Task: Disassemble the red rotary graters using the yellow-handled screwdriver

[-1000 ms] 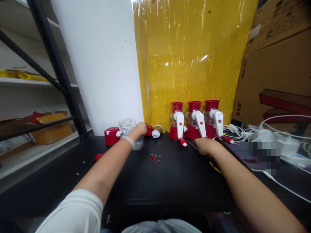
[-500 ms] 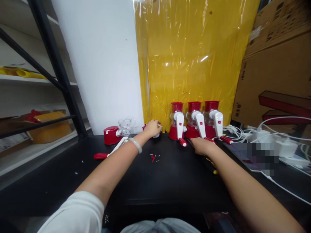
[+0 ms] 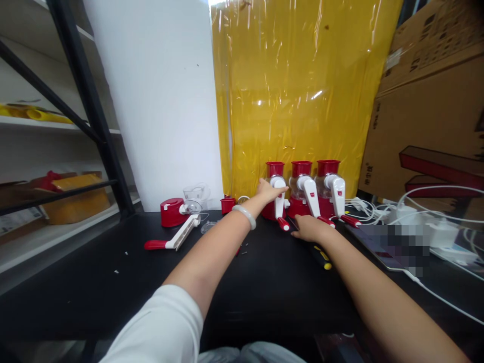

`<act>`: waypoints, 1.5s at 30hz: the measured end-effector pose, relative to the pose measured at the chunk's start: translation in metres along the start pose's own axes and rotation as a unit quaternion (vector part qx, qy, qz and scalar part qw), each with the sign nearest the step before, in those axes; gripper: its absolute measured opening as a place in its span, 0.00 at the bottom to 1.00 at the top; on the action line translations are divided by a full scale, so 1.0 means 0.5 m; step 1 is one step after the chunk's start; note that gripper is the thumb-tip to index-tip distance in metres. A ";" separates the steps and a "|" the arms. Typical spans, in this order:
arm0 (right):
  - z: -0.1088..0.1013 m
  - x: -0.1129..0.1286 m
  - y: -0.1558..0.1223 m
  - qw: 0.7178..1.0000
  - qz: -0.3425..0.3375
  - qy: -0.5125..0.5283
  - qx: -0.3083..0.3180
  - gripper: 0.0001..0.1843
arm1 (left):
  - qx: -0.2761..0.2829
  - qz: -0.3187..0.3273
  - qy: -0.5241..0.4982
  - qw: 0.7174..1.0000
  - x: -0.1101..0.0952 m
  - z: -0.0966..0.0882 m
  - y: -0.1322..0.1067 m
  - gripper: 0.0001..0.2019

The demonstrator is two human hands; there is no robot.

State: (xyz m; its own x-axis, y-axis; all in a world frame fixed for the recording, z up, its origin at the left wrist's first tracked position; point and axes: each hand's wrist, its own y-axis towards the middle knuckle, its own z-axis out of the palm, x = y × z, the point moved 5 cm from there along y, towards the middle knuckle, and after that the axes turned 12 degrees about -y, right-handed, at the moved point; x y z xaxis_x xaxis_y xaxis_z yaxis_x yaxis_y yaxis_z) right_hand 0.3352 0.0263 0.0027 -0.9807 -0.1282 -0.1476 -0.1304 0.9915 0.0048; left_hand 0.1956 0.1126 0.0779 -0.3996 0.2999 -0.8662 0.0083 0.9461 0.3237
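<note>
Three red-and-white rotary graters stand side by side at the back of the table. My left hand (image 3: 269,193) is at the leftmost grater (image 3: 275,169), fingers apart in front of its clear body and white crank; whether it touches is unclear. Low by the bases of the graters, my right hand (image 3: 309,229) is over the tabletop, with thumb and fingers apart. Just below that hand lies a screwdriver (image 3: 321,257) with a black-and-yellow handle. The middle grater (image 3: 301,169) and the right grater (image 3: 328,168) stand beyond my right hand.
On the left lie a red grater base (image 3: 172,212), a clear housing (image 3: 196,193) and a detached crank handle (image 3: 176,239). A small red part (image 3: 227,204) stands at the back. Small screws (image 3: 244,252) are scattered mid-table. A tablet (image 3: 378,247), white cables and a cardboard box (image 3: 427,116) occupy the right.
My left hand has moved right, from the small red part at the back to the leftmost grater. My right hand has shifted slightly, and more of the screwdriver handle shows.
</note>
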 end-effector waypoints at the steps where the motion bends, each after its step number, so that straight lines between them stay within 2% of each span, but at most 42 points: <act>1: 0.002 0.002 0.001 1.000 -0.003 0.002 0.003 0.26 | -0.013 -0.001 0.005 1.000 -0.002 0.010 0.004 0.52; 6: 0.010 0.006 0.007 1.000 -0.018 0.001 0.017 0.30 | -0.042 -0.013 0.020 0.999 -0.010 0.051 -0.001 0.48; 9: 0.009 0.007 0.007 1.000 -0.024 0.008 0.011 0.29 | -0.050 -0.008 0.035 0.998 -0.020 0.047 -0.008 0.43; 11: 0.008 0.007 0.007 0.999 -0.027 0.014 0.011 0.29 | -0.037 -0.001 0.050 0.998 -0.025 0.036 -0.008 0.40; 18: 0.008 0.005 0.010 0.999 -0.030 0.035 0.010 0.27 | 0.010 0.028 0.030 0.999 -0.014 -0.029 0.001 0.36; 23: 0.004 -0.002 0.013 0.999 -0.022 0.043 -0.016 0.25 | 0.073 0.045 -0.018 0.996 -0.002 -0.089 -0.003 0.32; 25: 0.001 -0.004 0.013 0.999 -0.019 0.044 -0.026 0.24 | 0.104 0.038 -0.038 0.993 0.006 -0.118 -0.006 0.30; 27: -0.002 -0.004 0.012 0.998 -0.016 0.045 -0.034 0.24 | 0.171 0.015 -0.098 0.980 0.018 -0.141 -0.011 0.31; 29: -0.006 -0.001 0.010 0.998 -0.017 0.050 -0.045 0.23 | 0.215 0.000 -0.133 0.968 0.029 -0.167 -0.013 0.31; 34: -0.008 0.002 0.015 0.994 -0.028 0.074 -0.071 0.23 | 0.283 -0.013 -0.169 0.944 0.050 -0.221 -0.013 0.34; 39: -0.003 0.001 0.021 0.992 -0.028 0.090 -0.079 0.23 | 0.302 -0.009 -0.143 0.942 0.059 -0.249 -0.022 0.33; 45: -0.012 0.013 0.010 0.991 -0.036 0.100 -0.079 0.22 | 0.312 0.008 -0.122 0.942 0.068 -0.257 -0.026 0.34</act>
State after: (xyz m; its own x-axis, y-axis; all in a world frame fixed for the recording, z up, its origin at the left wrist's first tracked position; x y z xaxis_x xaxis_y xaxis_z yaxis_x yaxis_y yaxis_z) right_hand 0.3273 0.0304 0.0076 -0.9752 -0.2169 0.0451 -0.2074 0.9655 0.1577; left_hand 0.0639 0.0949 0.0933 -0.1724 0.2611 -0.9498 0.5803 0.8061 0.1163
